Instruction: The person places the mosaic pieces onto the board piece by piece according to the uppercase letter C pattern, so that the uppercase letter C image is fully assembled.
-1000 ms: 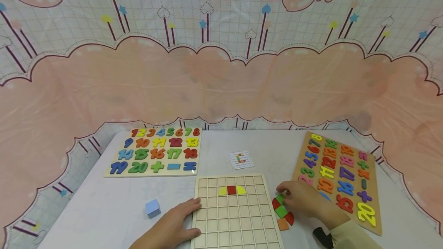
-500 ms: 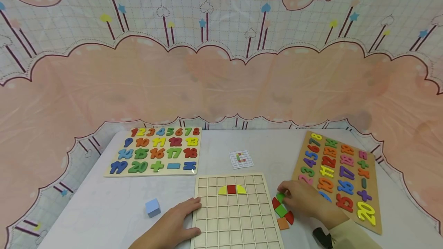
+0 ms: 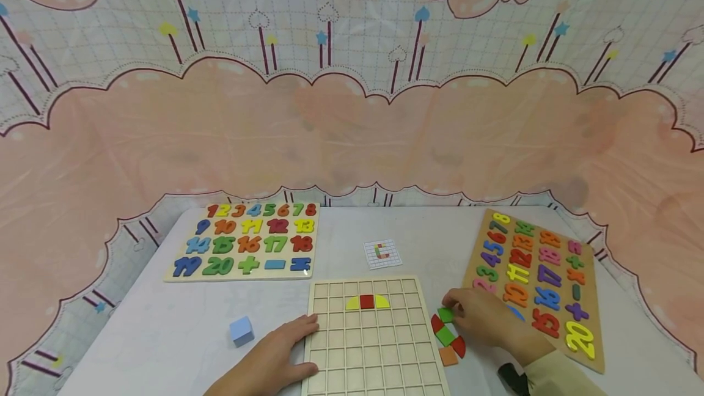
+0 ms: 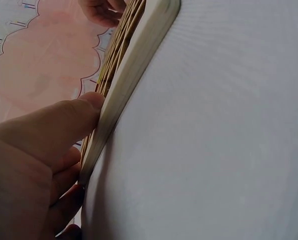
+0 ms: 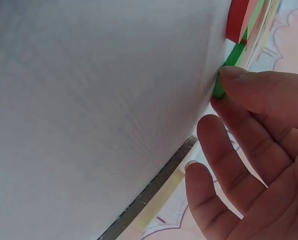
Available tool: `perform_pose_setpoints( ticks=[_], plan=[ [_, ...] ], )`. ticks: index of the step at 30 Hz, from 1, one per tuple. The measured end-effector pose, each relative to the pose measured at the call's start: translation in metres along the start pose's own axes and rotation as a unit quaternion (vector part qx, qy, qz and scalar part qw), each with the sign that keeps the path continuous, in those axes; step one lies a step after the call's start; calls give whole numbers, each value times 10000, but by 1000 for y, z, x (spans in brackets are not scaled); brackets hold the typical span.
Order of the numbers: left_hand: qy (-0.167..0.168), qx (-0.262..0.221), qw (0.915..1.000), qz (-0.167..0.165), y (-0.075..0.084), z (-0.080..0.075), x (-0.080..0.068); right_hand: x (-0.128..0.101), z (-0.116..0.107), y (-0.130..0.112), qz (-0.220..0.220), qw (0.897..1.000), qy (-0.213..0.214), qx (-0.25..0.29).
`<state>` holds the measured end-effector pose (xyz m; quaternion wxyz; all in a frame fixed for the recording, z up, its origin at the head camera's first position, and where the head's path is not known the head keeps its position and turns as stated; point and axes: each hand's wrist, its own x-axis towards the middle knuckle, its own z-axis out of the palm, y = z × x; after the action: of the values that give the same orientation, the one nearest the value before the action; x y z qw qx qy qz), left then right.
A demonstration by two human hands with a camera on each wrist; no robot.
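Now we pinch the farther green square tile (image 3: 446, 315) in our right grip (image 3: 480, 319); our left grip (image 3: 279, 353), splayed, touches the gridded board (image 3: 376, 356).

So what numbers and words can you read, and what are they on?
"1" to "20", "+", "-": left number board; last sign unclear.
"2" to "8", "10" to "18", "20", "=", "+", "×", "-": right number board; others hidden or blurred.
Small card: coloured C-like shape, no readable words.
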<state>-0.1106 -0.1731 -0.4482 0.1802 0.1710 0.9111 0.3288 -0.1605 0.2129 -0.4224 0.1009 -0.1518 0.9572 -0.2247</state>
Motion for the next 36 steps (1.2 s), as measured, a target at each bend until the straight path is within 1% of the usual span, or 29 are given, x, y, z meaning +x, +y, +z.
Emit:
perform_pose_setpoints(
  ticks=[6, 13, 18, 24, 28, 33, 36],
  plan=[
    [13, 85, 9999, 73, 0, 0, 0, 1, 0, -2, 103, 9999, -22, -69],
    [-52, -87, 9999, -20, -1, -1, 0, 3, 0, -4, 124, 9998, 7, -136],
    [-55, -78, 10000, -26, 0, 0, 0, 3, -3, -6, 131, 9998, 91, -78],
    [-44, -49, 10000, 15, 0, -1, -1, 6, -6, -12, -65, 9999, 121, -62],
    [-43, -69, 10000, 6, 1, -2, -1, 9, -6, -20, -283, 9993, 129, -188],
    [-39, -78, 10000, -18, 1, -1, 0, 13, -4, -32, -387, 9990, 89, -200],
    [-32, -77, 10000, -13, 1, -1, 0, 15, -2, -37, -566, 9982, 68, -208]
  ],
)
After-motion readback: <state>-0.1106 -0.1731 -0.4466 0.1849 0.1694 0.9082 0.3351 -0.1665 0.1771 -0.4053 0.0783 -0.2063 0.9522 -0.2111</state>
